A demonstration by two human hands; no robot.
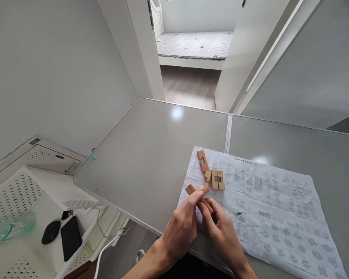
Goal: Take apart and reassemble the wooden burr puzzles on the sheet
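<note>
Both my hands meet over the lower left part of a printed instruction sheet (267, 217). Between them are notched wooden puzzle pieces (206, 204), brown and partly covered by fingers. My left hand (182, 223) is closed on them, its thumb pressing on top. Pinching the lower end from the right is my right hand (221, 226). Just beyond the fingers, several loose pieces lie on the paper: a brown slotted piece (202, 159), a small light notched piece (207, 176), and light pieces (214, 182) set around a square gap.
The grey folding table (139, 155) has a seam (228, 133) running across it. At lower left, a white perforated shelf (14, 186) holds a black mouse (50, 232), a phone (71, 238) and a green-tinted bottle (6, 232). A white cable (104, 248) hangs beside it. Past the doorway stands a bed (194, 44).
</note>
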